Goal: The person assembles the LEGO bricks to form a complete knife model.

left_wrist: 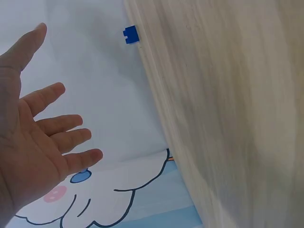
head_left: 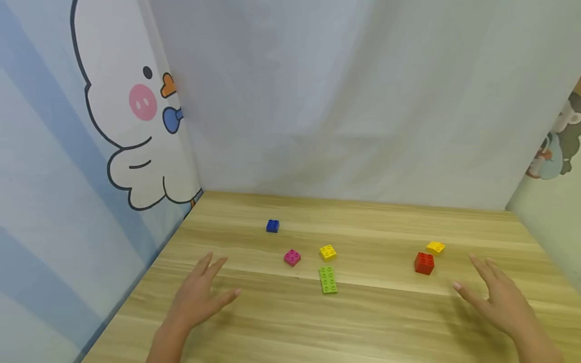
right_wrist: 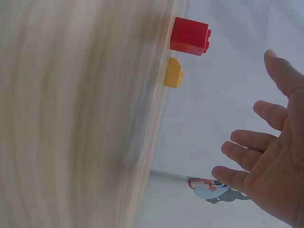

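Several toy building bricks lie apart on a wooden table. My left hand [head_left: 197, 295], fingers spread and holding nothing, hovers at the left of the head view; nearest to it are a magenta brick [head_left: 292, 257] and a blue brick [head_left: 273, 226]. In the middle, a yellow square brick [head_left: 328, 252] sits just behind a long lime-green brick [head_left: 328, 280]. On the right, a tall red brick [head_left: 424, 263] stands in front of a yellow sloped brick [head_left: 436, 247]. Beside that pair my right hand [head_left: 499, 300] is spread, also with nothing in it.
The wood-grain table [head_left: 272, 322] ends at a pale curtain [head_left: 340, 101] behind. A cartoon-printed cloth wall [head_left: 54, 176] borders the left side, and another printed wall [head_left: 556, 201] borders the right.
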Available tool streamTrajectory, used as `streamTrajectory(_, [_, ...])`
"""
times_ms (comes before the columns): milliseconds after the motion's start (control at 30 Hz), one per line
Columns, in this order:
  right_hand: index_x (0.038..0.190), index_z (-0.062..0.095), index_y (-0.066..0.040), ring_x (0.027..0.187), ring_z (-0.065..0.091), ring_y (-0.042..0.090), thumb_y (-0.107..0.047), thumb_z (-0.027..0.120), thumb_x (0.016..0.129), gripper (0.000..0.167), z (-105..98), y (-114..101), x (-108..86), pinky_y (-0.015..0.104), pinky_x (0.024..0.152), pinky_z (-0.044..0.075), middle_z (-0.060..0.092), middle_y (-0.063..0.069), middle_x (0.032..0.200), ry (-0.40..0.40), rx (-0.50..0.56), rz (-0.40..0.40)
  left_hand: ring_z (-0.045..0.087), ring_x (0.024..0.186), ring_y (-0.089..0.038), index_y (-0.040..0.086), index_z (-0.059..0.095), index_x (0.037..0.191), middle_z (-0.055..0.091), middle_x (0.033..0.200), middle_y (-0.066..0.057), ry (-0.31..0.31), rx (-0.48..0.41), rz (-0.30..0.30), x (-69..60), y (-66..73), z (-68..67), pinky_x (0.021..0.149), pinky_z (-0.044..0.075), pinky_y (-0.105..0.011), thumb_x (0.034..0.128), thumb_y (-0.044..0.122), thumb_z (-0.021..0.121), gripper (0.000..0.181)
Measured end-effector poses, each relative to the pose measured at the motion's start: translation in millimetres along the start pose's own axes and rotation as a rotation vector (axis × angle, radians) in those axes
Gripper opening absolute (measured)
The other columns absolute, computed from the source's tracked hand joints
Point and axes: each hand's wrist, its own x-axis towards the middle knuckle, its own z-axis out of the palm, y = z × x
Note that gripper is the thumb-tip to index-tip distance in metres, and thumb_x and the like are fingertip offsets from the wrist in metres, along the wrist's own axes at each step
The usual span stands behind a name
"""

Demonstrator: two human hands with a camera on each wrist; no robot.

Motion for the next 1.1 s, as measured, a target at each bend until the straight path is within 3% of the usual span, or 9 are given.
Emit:
streamTrajectory(200, [0.146, 0.014, 0.002, 0.117, 0.019, 0.065, -0.034, 0.057, 0.092, 0.078, 5, -1, 0.5, 0.076, 0.082, 0.019, 0.016, 0.043, 0.137, 0.02, 0.076, 0.003, 0.036, 0.123, -0.047, 0.01, 0.046, 0.137, 0.033, 0.142, -0.025, -0.056, -0.078, -0.051, 4.9, 4.6, -1.2, 0.09, 0.033, -0.064, 0.0774, 0.058, 0.066, 0.079])
streamTrajectory(400, [0.146, 0.009, 0.002, 0.119, 0.018, 0.063, -0.033, 0.058, 0.092, 0.081, 9, -4, -1.1, 0.074, 0.085, 0.019, 0.018, 0.04, 0.138, 0.005, 0.148, 0.045, 0.04, 0.12, -0.044, 0.007, 0.05, 0.132, 0.043, 0.135, -0.024, -0.01, -0.124, -0.024, 12.8, 12.0, -0.5, 0.094, 0.032, -0.06, 0.0771, 0.042, 0.074, 0.07])
streamTrajectory(600, [0.147, 0.002, 0.0, 0.114, 0.02, 0.067, -0.04, 0.054, 0.093, 0.085, 9, -4, 0.8, 0.075, 0.081, 0.023, 0.014, 0.043, 0.137, -0.063, 0.181, 0.147, 0.045, 0.119, -0.037, 0.006, 0.055, 0.127, 0.052, 0.128, -0.016, 0.023, -0.215, -0.015, 17.5, 16.8, 9.1, 0.097, 0.033, -0.053, 0.0764, 0.031, 0.077, 0.061])
streamTrajectory(767, [0.147, -0.001, 0.0, 0.113, 0.024, 0.066, -0.041, 0.054, 0.093, 0.087, 10, -6, 3.3, 0.075, 0.079, 0.025, 0.018, 0.047, 0.133, -0.077, 0.239, 0.178, 0.046, 0.118, -0.034, 0.006, 0.058, 0.125, 0.055, 0.125, -0.014, 0.051, -0.266, -0.001, 24.3, 21.4, 16.6, 0.097, 0.034, -0.051, 0.0751, 0.026, 0.079, 0.057])
streamTrajectory(1100, [0.148, -0.001, -0.002, 0.122, 0.022, 0.059, -0.039, 0.057, 0.092, 0.088, 23, -17, 15.1, 0.071, 0.086, 0.026, 0.015, 0.041, 0.139, -0.117, 0.415, 0.182, 0.052, 0.112, -0.031, 0.008, 0.06, 0.123, 0.057, 0.123, -0.01, 0.014, -0.364, 0.004, 38.0, 31.9, 29.6, 0.093, 0.039, -0.049, 0.0745, 0.017, 0.079, 0.053])
